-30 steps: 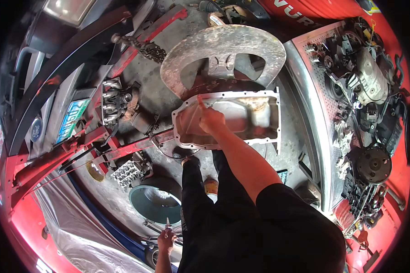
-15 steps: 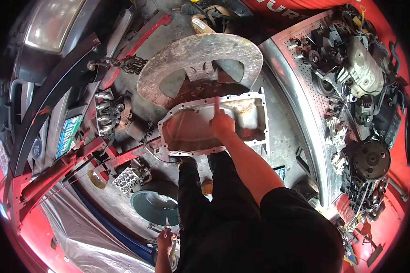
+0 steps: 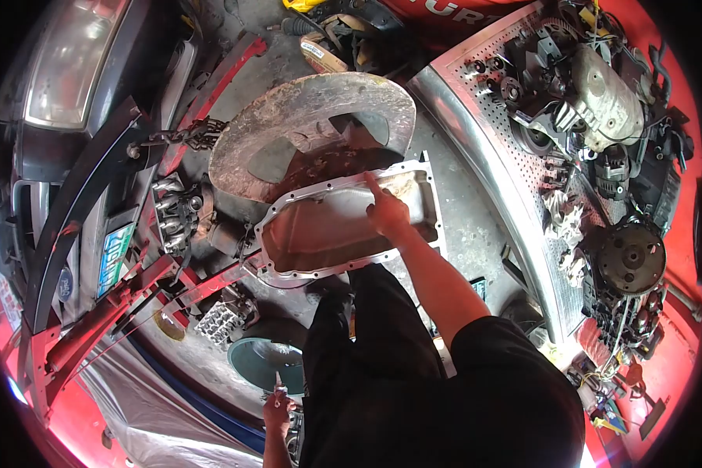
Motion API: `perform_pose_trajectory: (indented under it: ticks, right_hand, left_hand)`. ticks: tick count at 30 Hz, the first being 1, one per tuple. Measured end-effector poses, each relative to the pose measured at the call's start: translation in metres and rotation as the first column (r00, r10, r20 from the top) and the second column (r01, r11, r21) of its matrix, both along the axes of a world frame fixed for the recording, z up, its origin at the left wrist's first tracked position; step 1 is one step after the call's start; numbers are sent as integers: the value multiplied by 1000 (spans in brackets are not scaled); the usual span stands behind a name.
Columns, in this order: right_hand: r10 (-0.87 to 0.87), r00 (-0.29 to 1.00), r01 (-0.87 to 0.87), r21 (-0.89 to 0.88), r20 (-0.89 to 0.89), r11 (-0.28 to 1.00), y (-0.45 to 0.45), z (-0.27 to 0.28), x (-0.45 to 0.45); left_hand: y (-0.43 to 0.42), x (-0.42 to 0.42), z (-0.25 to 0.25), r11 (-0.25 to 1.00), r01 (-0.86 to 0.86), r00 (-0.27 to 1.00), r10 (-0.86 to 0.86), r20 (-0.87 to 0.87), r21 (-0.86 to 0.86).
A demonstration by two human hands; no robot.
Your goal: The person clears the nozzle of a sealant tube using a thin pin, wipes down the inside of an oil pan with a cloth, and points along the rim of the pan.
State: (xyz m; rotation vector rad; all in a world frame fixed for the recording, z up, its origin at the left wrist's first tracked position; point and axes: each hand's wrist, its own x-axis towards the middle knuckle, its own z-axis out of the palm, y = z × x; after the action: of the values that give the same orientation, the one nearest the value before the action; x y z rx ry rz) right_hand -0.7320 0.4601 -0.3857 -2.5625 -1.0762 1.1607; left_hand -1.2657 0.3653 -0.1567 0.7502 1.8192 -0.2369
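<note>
A metal oil pan (image 3: 327, 226) with a bolt-holed flange lies open side up at the middle, beside a worn round metal stand (image 3: 246, 148). Over the pan is my right hand (image 3: 388, 213), its index finger stretched out to the upper flange and the other fingers curled. Whether the fingertip touches the flange cannot be told. Low in the view, my left hand (image 3: 276, 411) is wrapped round a small tube with a pointed nozzle (image 3: 279, 381), held upright near a green basin (image 3: 265, 363).
A perforated metal bench (image 3: 515, 164) on the right holds engine parts. To the left are a car front (image 3: 62, 140), red crane legs (image 3: 105, 312) with a chain (image 3: 183, 136), and a cylinder head (image 3: 220, 320) on the floor.
My right index finger has moved right along the pan's upper flange. The view has shifted, so the pan and stand appear farther left and tilted. My left hand keeps hold of the tube.
</note>
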Motion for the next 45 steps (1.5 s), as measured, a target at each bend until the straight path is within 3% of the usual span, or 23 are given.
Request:
perform_pose_trajectory:
  ticks: [4,6,7,11,13,15,17,19,20,21,23,25,27,29,31,33,35,38,40,41,42,44,45]
  right_hand:
    - [101,995,-102,50,14,994,-15,-15,18]
    - [-453,892,453,-1,4,892,-14,-19,24]
    - [-444,896,444,0,7,896,-16,-19,30]
    - [-354,934,332,-242,-51,912,-19,10,34]
    - [-223,975,224,70,-19,972,-46,-30,22]
    - [27,999,-25,68,-37,997,-63,-40,3]
    - [27,997,-27,11,-68,1000,-72,0,-39]
    - [188,982,-185,136,-6,973,-93,52,-85]
    - [299,954,-279,339,-7,898,-111,58,-108]
    - [344,933,-314,228,-105,922,-124,65,-128]
    - [464,846,-515,-178,-260,839,-145,70,-158]
    - [493,787,-584,-193,-371,788,-146,73,-169]
    - [519,717,-611,-61,-465,789,-160,73,-173]
    - [583,643,-654,39,-497,755,-163,88,-180]
    - [201,544,-469,-97,-815,878,-161,109,-194]
    - [-27,467,-440,-258,-884,860,-154,123,-210]
    - [-18,471,-509,-288,-882,811,-143,128,-235]
    - [55,464,-624,-282,-884,728,-123,126,-270]
    - [102,431,-697,-260,-896,669,-110,119,-293]
    - [127,406,-733,-239,-905,637,-103,117,-303]
    - [155,367,-768,-205,-917,607,-98,113,-313]
    - [188,282,-837,-146,-941,527,-83,106,-344]
    - [204,272,-861,-143,-941,489,-77,101,-356]
  left_hand:
    - [5,6,4,1000,-21,1000,21,-15,-3]
    - [-1,3,1,998,-62,997,63,-51,19]
    - [-4,1,-1,997,-71,996,72,-48,18]
    - [-21,-2,-7,991,-124,992,123,20,41]
    - [-39,-13,-17,993,-81,997,79,20,88]
    - [-57,-21,-29,971,-197,979,188,82,136]
    - [-78,-34,-44,971,-163,987,162,22,172]
    - [-100,-27,-43,848,-502,856,457,242,170]
    - [-105,-20,-39,860,-494,857,458,234,126]
    - [-118,-27,-35,858,-505,850,478,221,88]
    - [-134,-27,-17,983,-151,969,169,-179,110]
    - [-225,-64,-88,957,-164,970,200,-136,240]
    - [-258,-62,-58,905,-364,917,390,-87,222]
    - [-336,-76,-109,816,-501,838,541,-74,290]
    - [-363,-70,-61,740,-629,728,668,-154,238]
    - [-441,-59,-113,641,-711,602,767,-223,288]
    - [-518,-35,-170,877,-431,749,478,-459,211]
    - [-541,-6,-155,708,-705,687,671,-279,-34]
    - [-529,18,-109,975,-212,925,222,-307,68]
    - [-520,36,-93,970,-233,924,243,-294,67]
    - [-508,49,-81,774,-623,729,626,-276,108]
    - [-487,46,-74,381,-867,282,906,-316,320]
    - [-473,44,-56,5,-961,-25,994,-103,276]
